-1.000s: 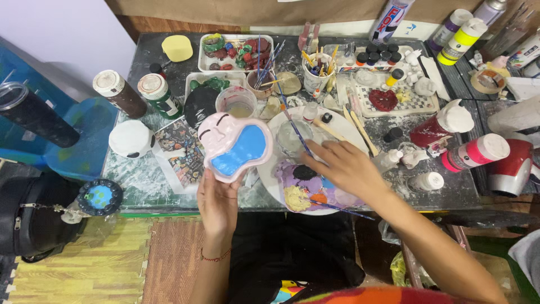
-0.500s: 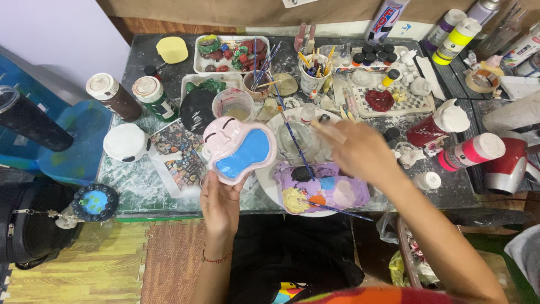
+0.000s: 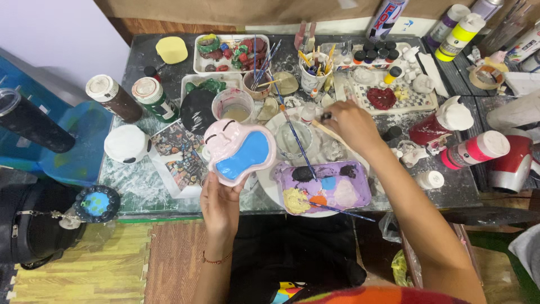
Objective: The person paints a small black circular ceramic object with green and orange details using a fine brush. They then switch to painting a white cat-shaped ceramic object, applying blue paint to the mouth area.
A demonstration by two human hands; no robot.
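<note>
My left hand [image 3: 220,201] holds a pink dish [image 3: 239,151] with a blue painted middle and a small face at its upper left, lifted over the table's front edge. My right hand [image 3: 351,125] is stretched over the middle of the table with its fingers closed on a thin brush handle [image 3: 332,132], close to a small white bottle [image 3: 307,114]. Just below it a purple palette tray [image 3: 329,187] carries black, blue, yellow, orange and pale blobs. A blue-handled brush [image 3: 292,135] lies across a clear glass dish [image 3: 292,139].
Paint bottles [image 3: 472,150] stand at the right, two capped jars [image 3: 153,99] at the left. A water cup [image 3: 233,106], a brush cup [image 3: 313,73], a yellow sponge [image 3: 171,49] and a tray of red pieces [image 3: 230,52] crowd the back. A black flask [image 3: 31,124] stands at far left.
My right hand has moved up and away from the palette toward the table's middle, and the purple tray now shows fully. The pink dish has stayed in my left hand.
</note>
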